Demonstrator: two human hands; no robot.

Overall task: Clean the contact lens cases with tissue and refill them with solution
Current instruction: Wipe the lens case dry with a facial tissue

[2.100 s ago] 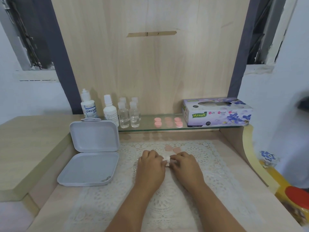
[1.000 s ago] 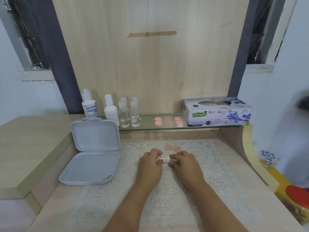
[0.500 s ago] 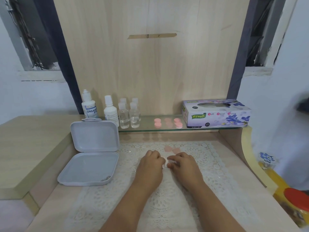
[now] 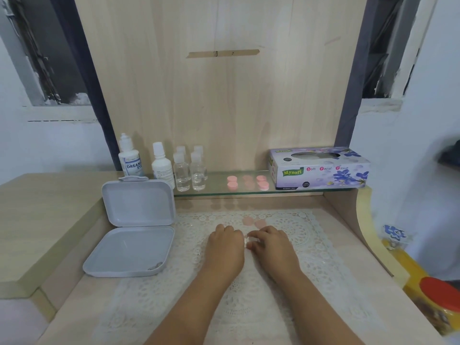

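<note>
**Both hands bunched over something small on the lace mat**

Left hand [image 4: 225,247] and right hand [image 4: 270,245] lie knuckles-up on the lace mat [image 4: 311,247], side by side and nearly touching, all fingers curled under. Between my fingertips shows a small pale, glossy scrap [image 4: 247,241]; I cannot tell whether it is tissue or a lens case, and I cannot tell which hand actually grips it, though both sets of fingers close in on it. It is too small and too covered for me to give its long axis or which way it points.

Just beyond my knuckles, on the mat, lie two pale pink round caps [image 4: 254,222], flat and touching each other, the pair running left to right with the right one slightly nearer to me.

Further back, on the glass shelf [image 4: 216,191], sit more pink round pieces [image 4: 247,182] in two short rows. To their left stand two clear small bottles [image 4: 190,171], a white bottle [image 4: 161,166] and a labelled solution bottle [image 4: 129,160], all upright. To their right the tissue box [image 4: 318,169] lies lengthwise along the shelf.

Left of my left hand, a grey box [image 4: 129,252] lies open with its lid propped upright behind it.
</note>
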